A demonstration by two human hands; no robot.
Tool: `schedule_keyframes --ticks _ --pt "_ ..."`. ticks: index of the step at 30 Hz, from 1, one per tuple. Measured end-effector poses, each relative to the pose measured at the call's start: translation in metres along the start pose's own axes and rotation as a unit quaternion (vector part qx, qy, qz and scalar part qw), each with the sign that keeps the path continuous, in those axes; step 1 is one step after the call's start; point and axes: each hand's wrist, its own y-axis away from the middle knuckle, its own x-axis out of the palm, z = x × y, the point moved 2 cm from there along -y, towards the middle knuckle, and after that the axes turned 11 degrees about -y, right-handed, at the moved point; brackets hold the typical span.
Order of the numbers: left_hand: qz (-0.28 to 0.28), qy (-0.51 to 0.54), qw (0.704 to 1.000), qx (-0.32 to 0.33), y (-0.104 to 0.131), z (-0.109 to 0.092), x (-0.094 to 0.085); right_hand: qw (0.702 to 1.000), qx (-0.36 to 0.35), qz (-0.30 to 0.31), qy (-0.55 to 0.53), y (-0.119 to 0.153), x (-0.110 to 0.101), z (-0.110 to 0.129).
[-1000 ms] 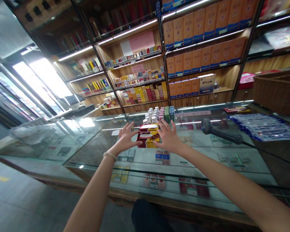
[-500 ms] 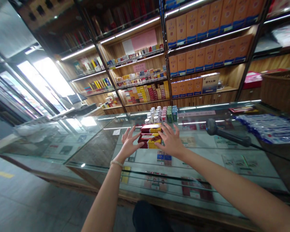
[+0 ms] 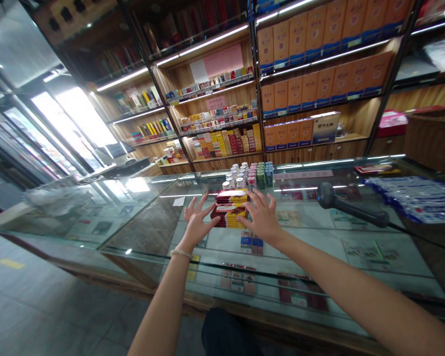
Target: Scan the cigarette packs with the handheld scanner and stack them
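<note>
Several red-and-yellow packs (image 3: 229, 208) are stacked on the glass counter, a little left of the view's middle. My left hand (image 3: 199, 222), with a pale bracelet at the wrist, has its thumb and a fingertip at the stack's left side. At the right side, my right hand (image 3: 261, 216) touches the packs with its thumb and fingertips. The stack is between both hands, and the other fingers are spread. Close behind it stand rows of small cylindrical containers (image 3: 239, 184) with white, pink and green colouring.
On the counter's right lie a black handheld scanner (image 3: 350, 207) with a cable and a row of blue-and-white packets (image 3: 411, 198). Shelves with orange boxes (image 3: 296, 94) rise behind. The counter's front edge (image 3: 222, 269) runs below my forearms.
The view has shifted slightly. My hands remain at both sides of the stack, with the right fingers a little further over the packs' yellow end.
</note>
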Motion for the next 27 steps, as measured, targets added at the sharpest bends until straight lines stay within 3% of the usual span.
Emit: schedule_keyframes --ticks 13,21,27 --pt "-0.015 -0.028 0.999 0.014 0.001 0.006 0.010 1.000 -0.014 0.012 0.022 0.003 -0.001 0.002" --pt "-0.065 -0.113 0.991 0.039 0.001 -0.006 -0.007 0.997 -0.054 0.034 0.044 0.005 -0.003 0.000" --pt "-0.079 -0.107 0.989 0.067 -0.006 -0.020 -0.024 0.995 -0.060 0.057 0.048 -0.003 -0.012 -0.001"
